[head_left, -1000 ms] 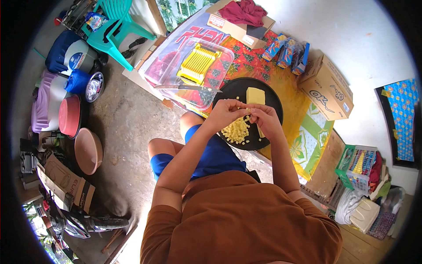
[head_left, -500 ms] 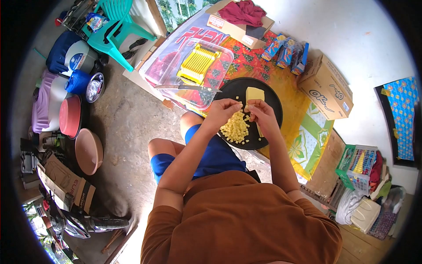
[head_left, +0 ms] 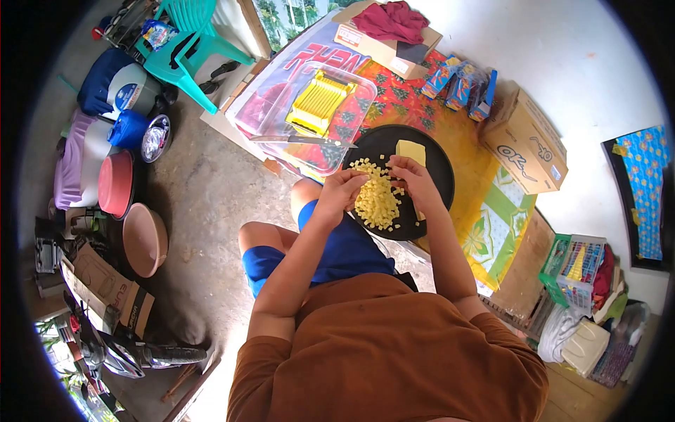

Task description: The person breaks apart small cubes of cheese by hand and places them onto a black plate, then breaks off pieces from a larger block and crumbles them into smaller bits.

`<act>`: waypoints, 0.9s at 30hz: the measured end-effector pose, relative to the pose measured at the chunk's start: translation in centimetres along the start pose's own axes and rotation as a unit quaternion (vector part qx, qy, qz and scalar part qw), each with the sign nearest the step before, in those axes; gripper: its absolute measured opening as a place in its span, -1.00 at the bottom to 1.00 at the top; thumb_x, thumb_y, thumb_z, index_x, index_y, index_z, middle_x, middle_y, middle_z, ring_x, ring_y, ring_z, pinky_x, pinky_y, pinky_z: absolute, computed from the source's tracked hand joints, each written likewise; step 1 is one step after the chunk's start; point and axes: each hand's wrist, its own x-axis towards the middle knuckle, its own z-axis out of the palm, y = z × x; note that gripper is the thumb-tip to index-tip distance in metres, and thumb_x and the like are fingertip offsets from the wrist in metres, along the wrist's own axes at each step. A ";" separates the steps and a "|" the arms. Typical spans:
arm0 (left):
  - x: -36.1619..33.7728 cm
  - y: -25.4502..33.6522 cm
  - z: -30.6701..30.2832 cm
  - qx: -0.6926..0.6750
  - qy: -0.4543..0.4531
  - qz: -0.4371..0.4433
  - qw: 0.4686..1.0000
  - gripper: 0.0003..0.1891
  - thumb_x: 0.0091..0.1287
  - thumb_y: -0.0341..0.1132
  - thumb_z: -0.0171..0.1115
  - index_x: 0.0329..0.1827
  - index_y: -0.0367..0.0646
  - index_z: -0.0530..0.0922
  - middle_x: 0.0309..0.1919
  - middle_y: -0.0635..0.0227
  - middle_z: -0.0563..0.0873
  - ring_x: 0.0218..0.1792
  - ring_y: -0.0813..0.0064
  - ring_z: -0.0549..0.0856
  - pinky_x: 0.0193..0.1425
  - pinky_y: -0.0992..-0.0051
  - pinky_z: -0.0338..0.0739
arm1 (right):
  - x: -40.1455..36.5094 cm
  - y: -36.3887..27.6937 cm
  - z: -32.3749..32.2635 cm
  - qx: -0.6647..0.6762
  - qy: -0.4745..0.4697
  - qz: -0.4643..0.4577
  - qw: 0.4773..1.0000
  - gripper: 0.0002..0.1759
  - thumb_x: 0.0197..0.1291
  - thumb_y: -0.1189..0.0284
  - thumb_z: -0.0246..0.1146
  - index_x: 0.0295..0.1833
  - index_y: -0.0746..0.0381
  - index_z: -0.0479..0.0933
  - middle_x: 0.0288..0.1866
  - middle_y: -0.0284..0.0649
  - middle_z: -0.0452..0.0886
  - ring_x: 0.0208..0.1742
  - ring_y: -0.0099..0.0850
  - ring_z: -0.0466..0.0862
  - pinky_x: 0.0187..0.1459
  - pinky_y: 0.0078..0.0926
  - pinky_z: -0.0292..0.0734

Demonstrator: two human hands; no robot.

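A round black tray holds a heap of small pale yellow cubes that look like cheese. Behind them on the tray lies a larger block of the same colour. My left hand is at the left edge of the heap, thumb and fingers pinched together. Over the right side of the heap, close to the block, my right hand has its fingertips together too. Anything small between either hand's fingers is too small to make out. A knife rests across the clear plastic container, with bits stuck to its blade.
Inside the container is a yellow ridged item. Farther back on the table are blue boxes, a cardboard carton and an open box with dark red cloth. Basins and a green chair stand on the left.
My hands, nearly together over the top of the heap before, have moved apart; the left went left and down, uncovering more cubes. The view has shifted slightly.
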 end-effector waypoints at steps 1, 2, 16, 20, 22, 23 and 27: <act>-0.1 -0.1 0.0 -0.016 -0.006 -0.002 1.000 -0.84 0.32 -0.34 0.26 -0.19 -0.27 0.58 -0.72 0.61 0.35 -0.77 0.78 0.24 -0.72 0.67 0.06 | -0.7 -0.4 0.0 0.103 -0.025 0.012 0.994 -0.68 0.32 0.48 0.15 0.16 0.31 0.51 0.06 -0.23 0.61 -0.06 -0.47 0.66 -0.08 -0.57 0.59; -0.1 -0.1 0.0 -0.032 -0.013 -0.005 0.999 -0.84 0.32 -0.34 0.25 -0.18 -0.27 0.57 -0.72 0.60 0.35 -0.77 0.78 0.25 -0.72 0.67 0.06 | -1.3 -0.8 -0.2 0.133 -0.060 0.006 0.989 -0.67 0.32 0.49 0.15 0.16 0.34 0.50 0.09 -0.21 0.59 -0.01 -0.44 0.65 -0.03 -0.54 0.59; -1.0 0.1 1.3 -0.092 -0.070 -0.024 0.993 -0.84 0.35 -0.35 0.21 -0.12 -0.24 0.59 -0.66 0.53 0.41 -0.74 0.73 0.30 -0.69 0.65 0.12 | -5.7 -2.0 0.0 0.168 -0.081 -0.023 0.982 -0.71 0.27 0.55 0.23 0.09 0.38 0.51 -0.04 -0.20 0.65 -0.02 -0.43 0.67 0.03 -0.51 0.61; -1.3 -0.2 1.9 0.008 -0.047 0.016 0.999 -0.82 0.31 -0.33 0.30 -0.13 -0.25 0.62 -0.59 0.55 0.51 -0.70 0.80 0.32 -0.67 0.68 0.13 | -6.5 -2.7 1.2 0.110 -0.031 -0.071 0.991 -0.72 0.21 0.55 0.30 0.03 0.37 0.53 -0.09 -0.22 0.66 -0.14 -0.53 0.65 -0.06 -0.60 0.58; -1.6 0.1 2.6 0.029 -0.041 0.038 0.998 -0.83 0.30 -0.35 0.32 -0.15 -0.25 0.62 -0.57 0.53 0.54 -0.70 0.79 0.37 -0.67 0.70 0.18 | -7.1 -3.3 1.8 0.104 -0.022 -0.093 0.990 -0.71 0.17 0.57 0.32 0.02 0.38 0.53 -0.10 -0.24 0.66 -0.17 -0.56 0.63 -0.08 -0.62 0.57; -1.8 0.4 2.9 0.039 -0.038 0.048 0.997 -0.84 0.30 -0.35 0.33 -0.16 -0.25 0.62 -0.56 0.52 0.56 -0.69 0.79 0.39 -0.67 0.71 0.21 | -7.2 -3.2 1.8 0.092 -0.020 -0.105 0.990 -0.71 0.16 0.59 0.33 0.02 0.38 0.53 -0.11 -0.24 0.66 -0.17 -0.56 0.63 -0.08 -0.62 0.57; -2.4 0.8 3.6 0.051 -0.049 0.085 0.994 -0.84 0.30 -0.36 0.33 -0.15 -0.24 0.64 -0.53 0.56 0.57 -0.64 0.83 0.38 -0.61 0.72 0.20 | -7.6 -3.2 1.5 0.074 -0.016 -0.137 0.988 -0.70 0.12 0.64 0.34 0.00 0.38 0.53 -0.13 -0.23 0.66 -0.16 -0.57 0.63 -0.07 -0.62 0.57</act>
